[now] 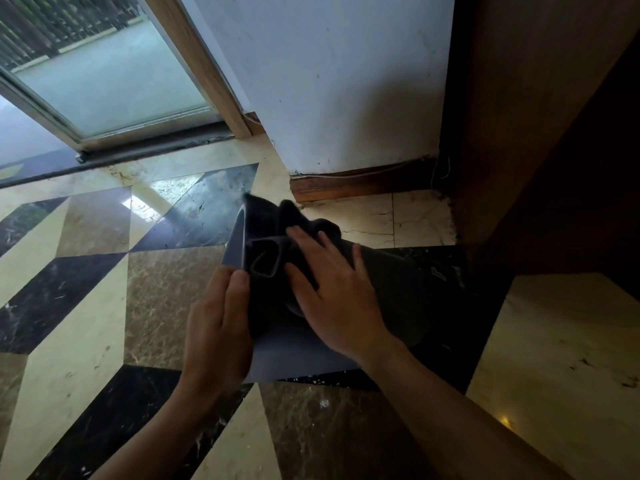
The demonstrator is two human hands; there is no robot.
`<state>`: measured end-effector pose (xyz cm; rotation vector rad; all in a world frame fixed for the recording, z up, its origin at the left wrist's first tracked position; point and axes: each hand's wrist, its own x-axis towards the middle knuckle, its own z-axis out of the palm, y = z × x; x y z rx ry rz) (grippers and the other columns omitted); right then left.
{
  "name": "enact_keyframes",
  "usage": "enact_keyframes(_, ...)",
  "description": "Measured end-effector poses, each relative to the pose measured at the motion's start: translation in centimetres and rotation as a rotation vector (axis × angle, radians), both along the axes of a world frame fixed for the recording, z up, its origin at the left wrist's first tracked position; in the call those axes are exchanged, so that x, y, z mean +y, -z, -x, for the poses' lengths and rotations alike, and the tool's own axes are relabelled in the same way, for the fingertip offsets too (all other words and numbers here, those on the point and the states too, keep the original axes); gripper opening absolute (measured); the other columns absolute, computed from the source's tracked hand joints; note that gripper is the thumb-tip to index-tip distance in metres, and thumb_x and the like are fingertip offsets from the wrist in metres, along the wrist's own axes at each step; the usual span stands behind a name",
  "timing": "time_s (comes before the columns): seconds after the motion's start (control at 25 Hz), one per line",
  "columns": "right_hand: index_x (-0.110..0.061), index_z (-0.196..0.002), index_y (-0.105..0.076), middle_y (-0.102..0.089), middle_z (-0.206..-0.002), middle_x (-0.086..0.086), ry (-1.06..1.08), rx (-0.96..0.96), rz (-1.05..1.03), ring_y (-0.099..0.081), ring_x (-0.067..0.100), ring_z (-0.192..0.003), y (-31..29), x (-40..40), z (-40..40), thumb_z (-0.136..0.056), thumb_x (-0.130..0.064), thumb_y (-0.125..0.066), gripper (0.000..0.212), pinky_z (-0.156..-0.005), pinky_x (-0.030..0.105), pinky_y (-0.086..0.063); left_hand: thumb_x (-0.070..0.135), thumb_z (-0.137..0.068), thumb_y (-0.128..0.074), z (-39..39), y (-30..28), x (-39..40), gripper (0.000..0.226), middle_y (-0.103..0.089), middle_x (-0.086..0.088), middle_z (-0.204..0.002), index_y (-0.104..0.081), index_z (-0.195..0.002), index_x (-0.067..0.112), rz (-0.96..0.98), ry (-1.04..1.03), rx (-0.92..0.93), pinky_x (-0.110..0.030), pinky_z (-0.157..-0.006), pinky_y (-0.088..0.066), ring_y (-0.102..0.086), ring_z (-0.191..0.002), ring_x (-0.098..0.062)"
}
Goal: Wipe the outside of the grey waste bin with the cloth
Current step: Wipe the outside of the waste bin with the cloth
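My right hand (332, 289) lies spread flat on the cloth (277, 237) atop the grey waste bin (294, 355), apparently lying lengthwise away from me, while my left hand (218, 320) pinches its near-left edge.

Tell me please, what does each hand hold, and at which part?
The left hand grips the grey waste bin at its left edge. The right hand lies flat on the dark cloth, pressing it against the bin rather than grasping it.

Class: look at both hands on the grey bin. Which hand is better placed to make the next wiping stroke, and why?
The right hand. It lies flat on the dark cloth, pressing it against the grey waste bin. The left hand grips the bin's edge, likely steadying it.
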<state>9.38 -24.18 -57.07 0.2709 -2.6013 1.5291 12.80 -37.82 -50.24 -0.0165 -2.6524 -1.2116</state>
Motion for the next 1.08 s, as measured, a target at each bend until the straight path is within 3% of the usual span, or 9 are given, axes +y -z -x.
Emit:
enact_keyframes(0.16, -0.044, -0.149, -0.023, -0.022, -0.158, -0.023, 0.040, -0.159, -0.115, -0.009, 0.004, -0.148, 3.9, 3.1, 1.6, -0.092, -0.069, -0.012, 0.063, -0.119, 0.054, 0.004, 0.024, -0.101, -0.033, 0.1, 0.0, -1.7, 0.032, -0.044, -0.005, -0.062, -0.047, -0.072, 0.019, 0.076, -0.066, -0.033, -0.014, -0.045, -0.032, -0.045, -0.052, -0.003)
enact_keyframes(0.32, -0.041, -0.139, -0.042, -0.045, -0.147, -0.015, 0.180, -0.275, -0.111, -0.031, 0.012, -0.142, 6.5, 5.7, 2.3, -0.091, -0.067, -0.018, 0.060, -0.117, 0.057, -0.009, 0.017, -0.104, -0.034, 0.5, -0.2, -1.5, 0.036, -0.043, -0.005, -0.063, -0.045, -0.069, 0.020, 0.085, -0.065, -0.014, -0.009, -0.045, -0.032, -0.045, -0.054, -0.001)
enact_keyframes(0.44, -0.030, -0.119, -0.059, -0.064, -0.118, -0.001, 0.314, -0.348, 0.055, -0.057, 0.024, -0.114, 8.4, 8.0, 2.3, -0.096, -0.058, -0.030, 0.047, -0.092, 0.042, -0.042, 0.024, -0.102, -0.034, 0.6, -0.5, -1.2, 0.034, -0.046, 0.002, -0.060, -0.047, -0.070, 0.021, 0.081, -0.018, 0.006, -0.009, -0.046, -0.033, -0.047, -0.054, -0.002)
enact_keyframes(0.6, -0.019, -0.120, -0.062, -0.065, -0.118, 0.012, 0.484, -0.527, 0.242, -0.059, 0.032, -0.111, 9.6, 9.6, 1.9, -0.101, -0.044, -0.038, 0.039, -0.083, 0.030, -0.035, 0.039, -0.097, -0.030, -0.3, 0.2, -1.2, 0.033, -0.056, 0.018, -0.064, -0.049, -0.077, 0.021, 0.033, 0.069, -0.036, -0.012, -0.045, -0.034, -0.049, -0.053, -0.004)
enact_keyframes(0.8, -0.024, -0.109, -0.064, -0.064, -0.092, -0.010, 0.316, -0.276, 0.322, -0.064, 0.013, -0.095, 3.5, 6.2, -0.4, -0.100, -0.042, -0.041, 0.030, -0.073, 0.020, -0.041, 0.044, -0.095, -0.030, -0.5, 0.1, -0.3, 0.034, -0.054, 0.013, -0.065, -0.050, -0.078, 0.022, 0.035, 0.103, -0.005, -0.015, -0.044, -0.033, -0.047, -0.051, -0.006)
enact_keyframes(0.88, -0.035, -0.119, -0.059, -0.067, -0.104, -0.012, 0.107, -0.150, 0.384, -0.063, 0.006, -0.103, -0.3, 2.9, -1.4, -0.098, -0.051, -0.038, 0.033, -0.082, 0.015, -0.044, 0.039, -0.097, -0.032, -0.4, 0.0, 0.6, 0.031, -0.058, 0.005, -0.066, -0.052, -0.081, 0.021, 0.040, 0.130, 0.021, -0.019, -0.043, -0.038, -0.051, -0.051, -0.012)
enact_keyframes(0.92, -0.038, -0.126, -0.054, -0.066, -0.119, -0.006, 0.043, -0.074, 0.388, -0.059, 0.009, -0.115, -1.6, 1.3, -1.7, -0.098, -0.054, -0.035, 0.037, -0.094, 0.022, -0.045, 0.041, -0.097, -0.033, -0.4, 0.0, 0.9, 0.032, -0.060, -0.002, -0.067, -0.054, -0.085, 0.019, 0.035, 0.139, 0.023, -0.030, -0.047, -0.044, -0.054, -0.054, -0.019)
enact_keyframes(1.0, -0.038, -0.140, -0.041, -0.048, -0.148, -0.003, 0.000, 0.007, 0.289, -0.035, 0.014, -0.142, -3.1, -0.9, -2.0, -0.098, -0.058, -0.026, 0.049, -0.115, 0.042, -0.028, 0.045, -0.094, -0.034, -0.7, 0.0, 1.0, 0.035, -0.062, -0.021, -0.079, -0.055, -0.093, 0.017, -0.002, 0.133, 0.011, -0.051, -0.057, -0.048, -0.057, -0.069, -0.042)
enact_keyframes(1.08, -0.043, -0.149, -0.022, -0.026, -0.160, -0.010, 0.012, -0.008, 0.105, -0.012, 0.011, -0.149, -2.6, -1.1, -1.4, -0.094, -0.064, -0.019, 0.058, -0.120, 0.048, -0.007, 0.042, -0.095, -0.033, -0.8, -0.1, 0.6, 0.029, -0.059, -0.022, -0.083, -0.052, -0.090, 0.021, 0.002, 0.137, 0.004, -0.048, -0.058, -0.046, -0.054, -0.071, -0.043)
